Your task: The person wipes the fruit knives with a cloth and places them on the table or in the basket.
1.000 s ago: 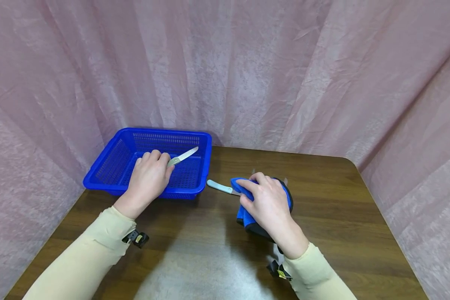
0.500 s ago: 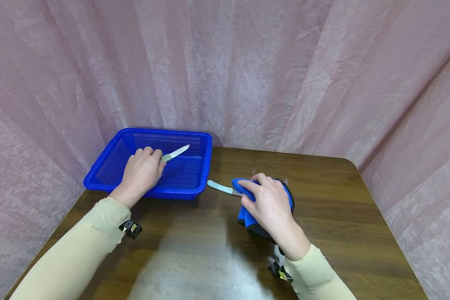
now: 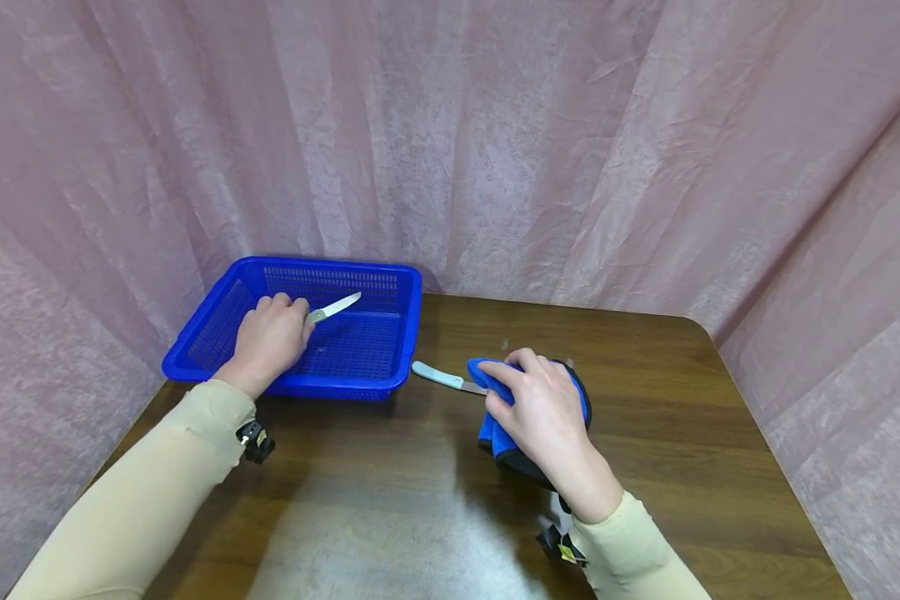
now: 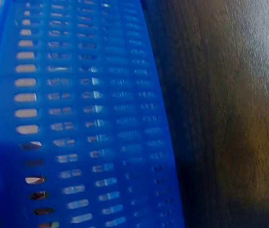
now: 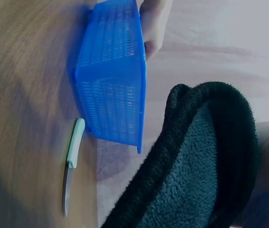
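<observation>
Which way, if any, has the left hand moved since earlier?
Yes: in the head view, the left hand, holding a knife, has moved left against the blue basket, away from its right rim.

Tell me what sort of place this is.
Probably a makeshift filming booth: pink drapes hang behind and beside a wooden table, and two small black wrist-worn devices look like cameras.

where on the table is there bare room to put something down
Bare wooden table shows right of the blue cloth, out to the table's right edge, and at the front between the sleeves. It is crowded between the slotted basket and the cloth, where a pale-blue-handled knife lies, and over the basket, where the left hand holds another knife.
</observation>
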`<state>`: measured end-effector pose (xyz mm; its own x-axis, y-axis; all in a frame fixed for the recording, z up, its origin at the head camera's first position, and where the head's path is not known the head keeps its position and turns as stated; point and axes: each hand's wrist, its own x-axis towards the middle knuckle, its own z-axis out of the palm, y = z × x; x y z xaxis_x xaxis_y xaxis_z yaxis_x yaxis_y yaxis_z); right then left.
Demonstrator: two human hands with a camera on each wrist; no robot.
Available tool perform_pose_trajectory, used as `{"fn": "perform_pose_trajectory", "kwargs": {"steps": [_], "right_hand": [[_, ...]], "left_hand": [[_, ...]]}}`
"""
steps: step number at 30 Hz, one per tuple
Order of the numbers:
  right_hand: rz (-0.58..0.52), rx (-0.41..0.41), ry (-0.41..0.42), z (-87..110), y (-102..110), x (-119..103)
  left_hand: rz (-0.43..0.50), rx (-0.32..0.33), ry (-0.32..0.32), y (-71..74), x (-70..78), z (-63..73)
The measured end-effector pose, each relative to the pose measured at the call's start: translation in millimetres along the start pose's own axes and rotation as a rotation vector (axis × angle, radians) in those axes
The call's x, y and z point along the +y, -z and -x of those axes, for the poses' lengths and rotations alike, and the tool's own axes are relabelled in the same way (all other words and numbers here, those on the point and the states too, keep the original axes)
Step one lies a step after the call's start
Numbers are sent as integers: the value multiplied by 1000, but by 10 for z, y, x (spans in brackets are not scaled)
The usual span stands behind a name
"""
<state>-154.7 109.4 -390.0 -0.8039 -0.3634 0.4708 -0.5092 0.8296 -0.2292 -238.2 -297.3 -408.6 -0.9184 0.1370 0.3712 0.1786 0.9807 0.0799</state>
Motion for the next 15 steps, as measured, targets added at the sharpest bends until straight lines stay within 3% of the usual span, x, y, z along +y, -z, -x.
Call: {"fn": "perform_pose_trajectory", "kwargs": {"steps": [15], "right_hand": [[4,-20,-22,50,-2,50]], "left_hand": [[15,-158,42,-134,-134,-91]]}}
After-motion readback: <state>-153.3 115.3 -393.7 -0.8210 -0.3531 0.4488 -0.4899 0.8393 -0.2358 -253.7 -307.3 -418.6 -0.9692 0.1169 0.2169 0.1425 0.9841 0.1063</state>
